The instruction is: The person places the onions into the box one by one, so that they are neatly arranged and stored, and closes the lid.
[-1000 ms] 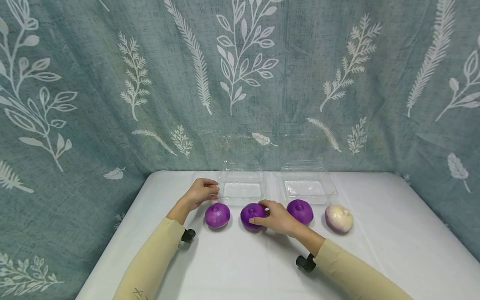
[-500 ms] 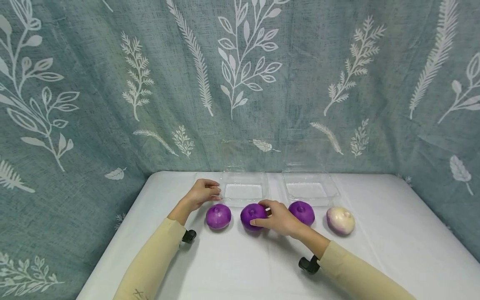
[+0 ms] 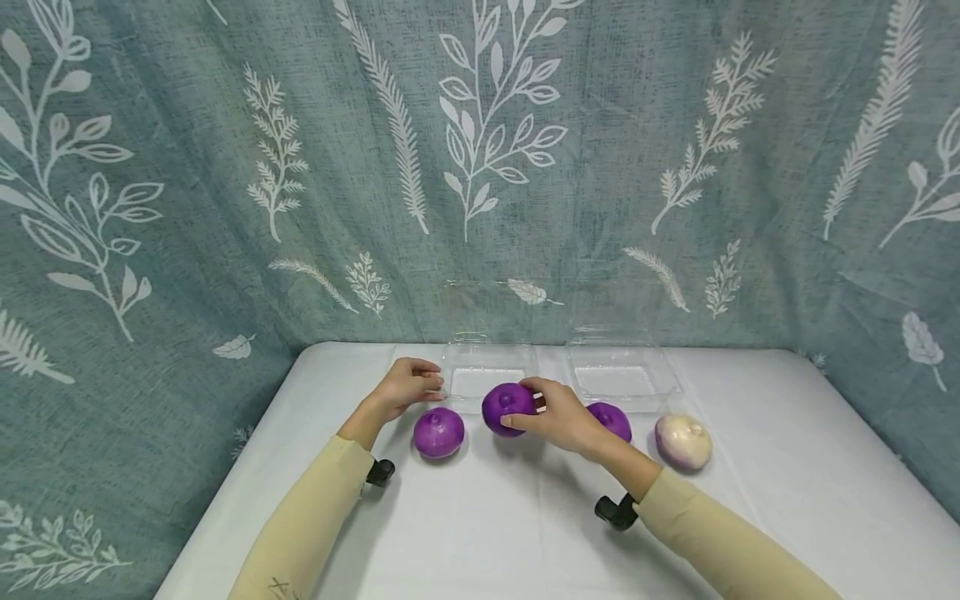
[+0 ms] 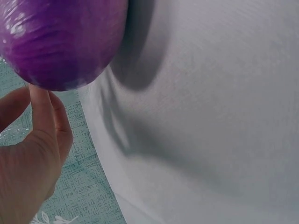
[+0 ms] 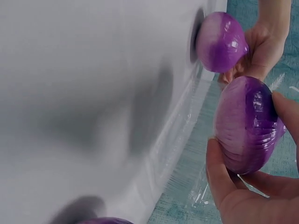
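Note:
My right hand grips a round purple onion between thumb and fingers, raised above the white table, its shadow below. In the right wrist view the held onion looks glossy, pale on one half and deep purple on the other. My left hand pinches the left side of an open clear plastic clamshell container at the table's back. Another purple onion sits just in front of the left hand and fills the upper left of the left wrist view.
Partly behind my right wrist sits a further purple onion. To its right is a cream-and-purple onion-like vegetable. A second open clear clamshell container stands at the back right, before a leaf-patterned blue-green curtain.
The right hand has lifted its onion off the table and carried it slightly toward the left container. The left hand stays at that container's side.

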The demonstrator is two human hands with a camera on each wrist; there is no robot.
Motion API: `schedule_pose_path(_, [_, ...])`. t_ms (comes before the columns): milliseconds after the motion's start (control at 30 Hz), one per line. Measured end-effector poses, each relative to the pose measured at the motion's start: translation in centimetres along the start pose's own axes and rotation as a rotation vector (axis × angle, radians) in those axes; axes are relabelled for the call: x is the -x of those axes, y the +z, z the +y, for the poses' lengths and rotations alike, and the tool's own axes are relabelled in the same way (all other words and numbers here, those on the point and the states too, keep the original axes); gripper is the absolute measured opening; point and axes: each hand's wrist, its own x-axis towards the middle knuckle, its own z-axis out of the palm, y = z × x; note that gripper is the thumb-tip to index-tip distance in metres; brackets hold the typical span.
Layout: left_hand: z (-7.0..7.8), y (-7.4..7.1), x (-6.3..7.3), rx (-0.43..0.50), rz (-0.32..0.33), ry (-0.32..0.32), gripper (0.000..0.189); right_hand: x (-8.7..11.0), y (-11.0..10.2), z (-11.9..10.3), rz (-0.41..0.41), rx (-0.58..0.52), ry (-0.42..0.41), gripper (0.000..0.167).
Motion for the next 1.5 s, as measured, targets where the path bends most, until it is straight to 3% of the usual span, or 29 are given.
schedule_pose_path(233, [0.1, 0.1, 0.2, 0.010, 0.011, -0.012, 0.041, -1.8, -0.1, 0.0, 0.044, 0.042, -0.073, 0.066])
schedule_pose_path(600, [0.5, 0.4, 0.5, 0.020, 0.020, -0.016, 0.040, -4.0, 0.5, -0.4, 0.065, 0.010, -0.025, 0.068])
schedule_pose_path(1200, [0.3, 0.4, 0.6, 0.036, 0.003, -0.007, 0.041, -7.8, 2.4, 0.8, 0.074, -0.006, -0.051, 0.062])
schedule_pose_path(1500, [0.0, 0.3, 0.5, 0.033, 0.005, 0.005, 0.040, -9.6, 3.4, 1.2, 0.069, 0.059, -0.063, 0.056])
